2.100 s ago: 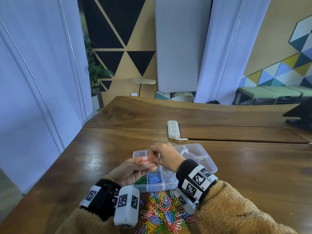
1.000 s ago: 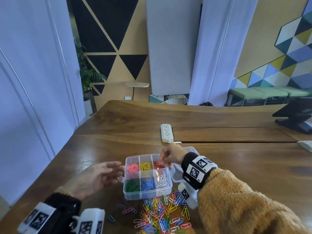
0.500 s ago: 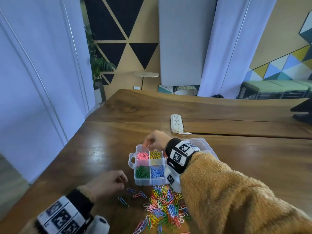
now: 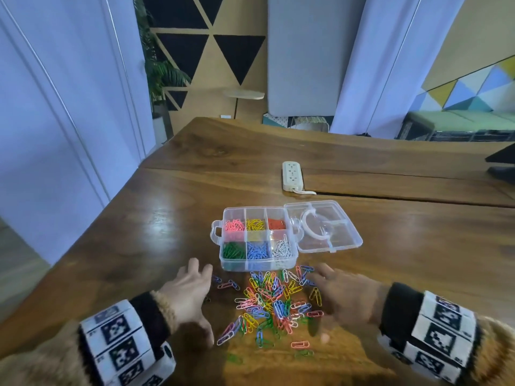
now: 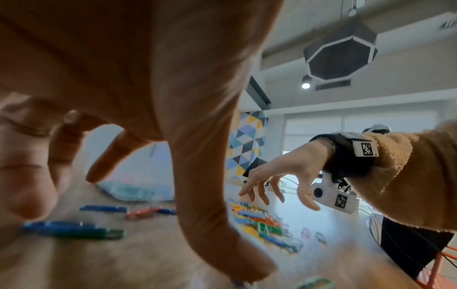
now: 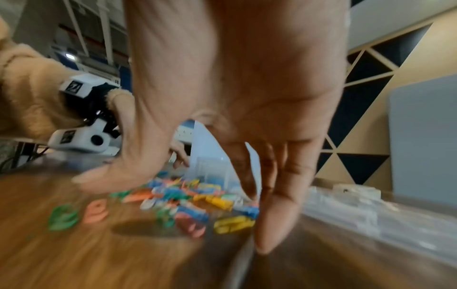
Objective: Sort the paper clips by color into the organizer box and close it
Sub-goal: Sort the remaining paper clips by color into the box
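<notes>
Sitting on the brown wooden table (image 4: 139,240) is a see-through organizer box (image 4: 257,240) with six little rooms. Its lid (image 4: 326,227) is flipped open and lies flat at 3 o'clock from the box, touching it at the hinge side. In the far row of rooms there are pink clips (image 4: 233,225), yellow clips (image 4: 255,224) and red clips (image 4: 276,223). In the near row there are green clips (image 4: 233,249), blue clips (image 4: 257,249) and white clips (image 4: 282,247).

At 6 o'clock from the box, just beside its near wall, lies a messy pile of paper clips (image 4: 271,299) in many colors, all mixed up. A few clips lie apart from the pile, like a pink clip (image 4: 300,344) at its near edge.

The left hand (image 4: 189,296) is at 9 o'clock from the pile. Its fingers are spread wide and hold nothing. In the left wrist view the fingertips (image 5: 99,172) point down at the table near some blue and green clips, which look blurry. The right hand (image 4: 345,296) is at 3 o'clock from the pile. It is spread wide too, palm down, and it holds nothing. In the right wrist view its fingers (image 6: 274,224) reach down close to the wood, but I cannot tell if they touch it. Both wrists wear bands with black and white square marks.

Far off at 12 o'clock from the box lies a white power strip (image 4: 292,176).
</notes>
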